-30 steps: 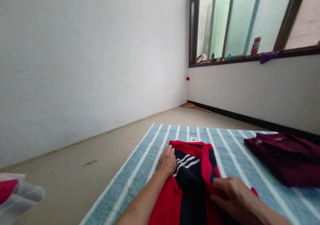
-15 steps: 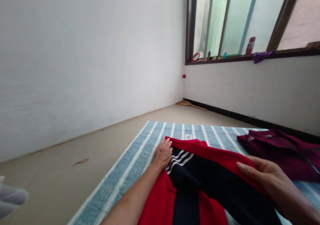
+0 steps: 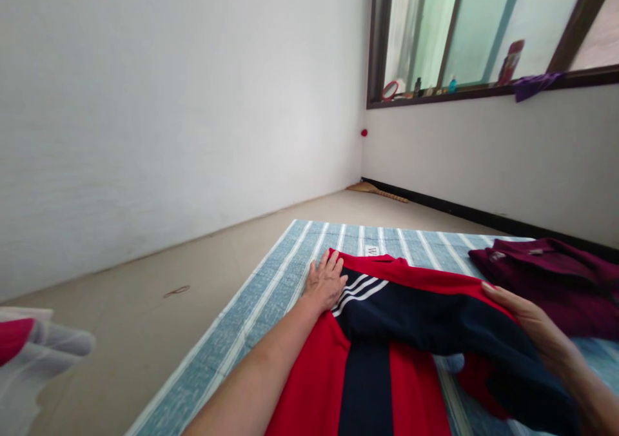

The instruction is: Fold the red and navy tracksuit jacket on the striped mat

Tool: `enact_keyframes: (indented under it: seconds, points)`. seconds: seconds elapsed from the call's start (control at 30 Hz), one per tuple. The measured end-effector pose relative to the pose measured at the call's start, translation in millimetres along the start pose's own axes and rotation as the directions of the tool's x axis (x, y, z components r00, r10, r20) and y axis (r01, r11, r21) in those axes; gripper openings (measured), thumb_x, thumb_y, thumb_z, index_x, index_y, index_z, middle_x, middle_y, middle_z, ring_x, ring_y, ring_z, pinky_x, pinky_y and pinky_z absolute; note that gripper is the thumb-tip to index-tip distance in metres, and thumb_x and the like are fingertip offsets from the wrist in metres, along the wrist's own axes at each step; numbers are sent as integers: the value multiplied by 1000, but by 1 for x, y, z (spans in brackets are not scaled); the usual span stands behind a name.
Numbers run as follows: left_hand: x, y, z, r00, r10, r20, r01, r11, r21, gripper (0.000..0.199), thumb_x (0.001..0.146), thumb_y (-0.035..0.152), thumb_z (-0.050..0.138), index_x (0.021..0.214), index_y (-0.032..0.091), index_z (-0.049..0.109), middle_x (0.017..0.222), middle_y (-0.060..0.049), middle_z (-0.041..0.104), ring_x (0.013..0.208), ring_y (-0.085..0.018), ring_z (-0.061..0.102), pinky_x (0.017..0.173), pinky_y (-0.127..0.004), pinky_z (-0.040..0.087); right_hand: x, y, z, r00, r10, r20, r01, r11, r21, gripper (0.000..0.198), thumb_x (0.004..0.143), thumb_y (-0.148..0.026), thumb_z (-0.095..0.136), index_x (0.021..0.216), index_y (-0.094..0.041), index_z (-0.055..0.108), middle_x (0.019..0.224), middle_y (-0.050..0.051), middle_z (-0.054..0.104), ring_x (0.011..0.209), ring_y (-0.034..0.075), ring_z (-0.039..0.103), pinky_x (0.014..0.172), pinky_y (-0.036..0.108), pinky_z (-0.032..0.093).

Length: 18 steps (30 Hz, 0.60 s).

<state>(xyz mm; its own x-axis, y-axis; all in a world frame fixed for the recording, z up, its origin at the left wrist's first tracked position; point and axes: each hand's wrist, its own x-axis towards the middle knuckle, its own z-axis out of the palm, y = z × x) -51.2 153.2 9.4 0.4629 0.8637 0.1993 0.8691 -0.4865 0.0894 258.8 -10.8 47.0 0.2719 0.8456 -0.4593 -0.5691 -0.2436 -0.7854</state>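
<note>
Fingers [image 3: 498,292] of right hand [image 3: 536,329] half hidden under jersey [image 3: 411,313].

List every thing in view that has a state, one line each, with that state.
Red and navy shirt: spread on the mat, right side opened outward.
Left hand: flat on the shirt's left shoulder.
Right hand: palm open, under the shirt's right edge.
Maroon garment: folded on the mat.
Striped mat: laid flat on the floor.
</note>
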Motion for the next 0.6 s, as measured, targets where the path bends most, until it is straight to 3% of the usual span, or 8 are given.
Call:
enact_keyframes:
  seconds: [0.1,0.2,0.33,0.4,0.47,0.6]
  points:
    - [0,4,-5,1000,9,18,-9,1000,1,47,93,33,39,137,18,46,153,-10,31,143,-26,18,114,-54,16,-3,-3,1,999,31,-26,-32,999,-30,10,67,-21,72,77,-21,69,65,6,72,53,22,68,54,31,57]
    - [-2,8,-9,999,20,39,-19,1000,-15,44,94,32,38,134,17,48,151,-10,35,142,-25,23,115,-48,18,-8,-3,3,997,70,31,-68,995,-73,15,76,-34,68,75,-20,70,69,9,73,59,24,70,62,33,57]
    - [-5,11,-7,997,17,82,-12,998,-54,44,94,31,36,134,15,47,148,-12,39,139,-25,29,112,-44,26,-19,0,7,995,-26,97,46,977,-209,30,84,-46,57,86,-19,69,78,12,74,71,27,72,72,37,56]
    - [-6,12,-3,995,2,104,6,997,-72,47,94,34,35,135,15,45,149,-13,38,139,-27,30,111,-45,28,-22,3,5,988,-119,101,135,975,-176,28,82,-43,60,97,-21,66,89,11,74,79,27,72,74,35,56]
    - [-8,13,0,993,-8,121,18,996,-84,49,95,38,34,138,14,42,150,-14,35,140,-28,28,112,-47,26,-23,7,2,977,-174,121,187,976,-111,37,75,-38,68,109,-26,62,100,9,73,83,26,72,72,34,57]
    - [-9,17,1,989,-9,149,22,996,-87,53,95,40,34,140,13,38,152,-15,32,141,-28,25,113,-47,21,-24,6,-1,972,-161,172,190,968,-167,61,62,-30,77,120,-30,56,103,6,72,79,26,72,67,34,58]
